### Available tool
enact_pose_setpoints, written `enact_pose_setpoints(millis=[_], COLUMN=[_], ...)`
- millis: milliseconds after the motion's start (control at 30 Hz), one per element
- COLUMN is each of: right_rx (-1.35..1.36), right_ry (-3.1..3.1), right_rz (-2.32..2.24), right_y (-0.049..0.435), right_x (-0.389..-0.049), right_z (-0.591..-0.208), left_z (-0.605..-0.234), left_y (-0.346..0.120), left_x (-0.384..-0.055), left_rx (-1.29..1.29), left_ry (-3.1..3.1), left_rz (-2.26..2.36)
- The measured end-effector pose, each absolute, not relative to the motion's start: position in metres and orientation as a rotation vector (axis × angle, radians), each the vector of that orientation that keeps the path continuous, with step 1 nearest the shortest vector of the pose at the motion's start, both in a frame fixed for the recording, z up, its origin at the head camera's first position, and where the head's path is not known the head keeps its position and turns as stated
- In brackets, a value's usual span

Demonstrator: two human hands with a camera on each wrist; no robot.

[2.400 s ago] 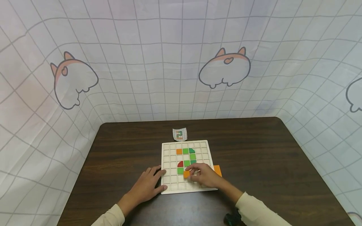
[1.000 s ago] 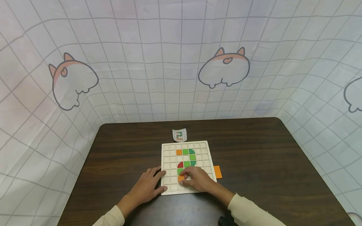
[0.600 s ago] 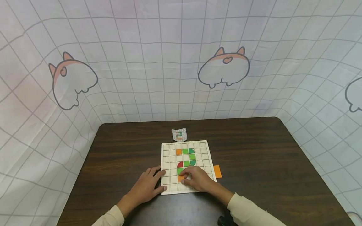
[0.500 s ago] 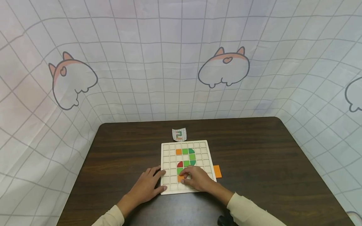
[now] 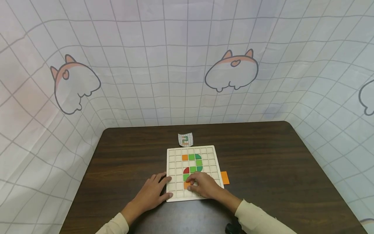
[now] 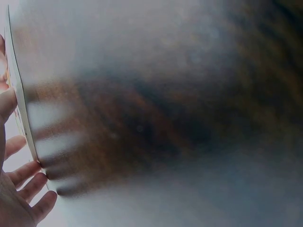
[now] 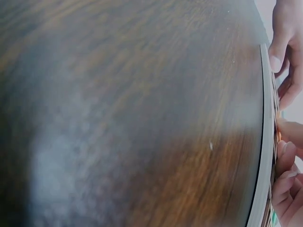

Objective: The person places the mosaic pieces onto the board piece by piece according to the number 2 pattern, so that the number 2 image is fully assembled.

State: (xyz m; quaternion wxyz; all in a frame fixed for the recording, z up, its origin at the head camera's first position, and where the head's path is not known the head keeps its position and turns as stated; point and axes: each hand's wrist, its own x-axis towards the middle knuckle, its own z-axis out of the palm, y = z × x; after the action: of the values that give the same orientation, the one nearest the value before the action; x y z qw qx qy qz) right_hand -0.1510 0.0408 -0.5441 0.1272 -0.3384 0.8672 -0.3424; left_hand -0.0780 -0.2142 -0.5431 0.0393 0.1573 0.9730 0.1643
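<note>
A cream gridded board [image 5: 208,162] lies on the table. Thumb and index finger of my right hand [image 5: 205,187] pinch an orange square tile [image 5: 186,185] in a cell just below a green square tile [image 5: 186,177]. My left hand [image 5: 150,193] rests at the board's left edge, its thumb and index tip on the rim, fingers loosely spread. Above the pinched tile, a red quarter-round tile [image 5: 186,170], several green tiles [image 5: 191,157], dark green quarter-rounds [image 5: 199,169] and another orange square [image 5: 185,157] form a curved figure. In the right wrist view, fingertips [image 7: 286,149] sit right over the board's surface.
A small paper card [image 5: 185,140] with a printed coloured grid lies behind the board. An orange flat piece [image 5: 225,177] sticks out past the board's right edge. Near the right sleeve is a black object [image 5: 230,228]. A white gridded curtain [image 5: 187,81] surrounds the dark wooden table [image 5: 263,156].
Since the earliest frame my right hand has carried the orange tile left and nearer to me, down into the cell under the green tile. For the last second both hands have stayed in place.
</note>
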Motion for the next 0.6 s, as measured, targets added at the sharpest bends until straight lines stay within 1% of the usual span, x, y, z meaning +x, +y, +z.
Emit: enact_pose_setpoints(millis=[333,600], right_rx=[-1.022,-1.006], right_ry=[2.476,2.446], right_rz=[-1.064,-1.178], right_y=[0.054,0.093], right_x=[-0.155,-0.163], right_z=[-0.540,-0.539], left_z=[-0.541,-0.541], left_y=[-0.214,-0.213], left_x=[-0.077,-0.078], left_rx=[0.474,0.451], left_ry=[2.983,2.970], left_rz=[0.497,0.505])
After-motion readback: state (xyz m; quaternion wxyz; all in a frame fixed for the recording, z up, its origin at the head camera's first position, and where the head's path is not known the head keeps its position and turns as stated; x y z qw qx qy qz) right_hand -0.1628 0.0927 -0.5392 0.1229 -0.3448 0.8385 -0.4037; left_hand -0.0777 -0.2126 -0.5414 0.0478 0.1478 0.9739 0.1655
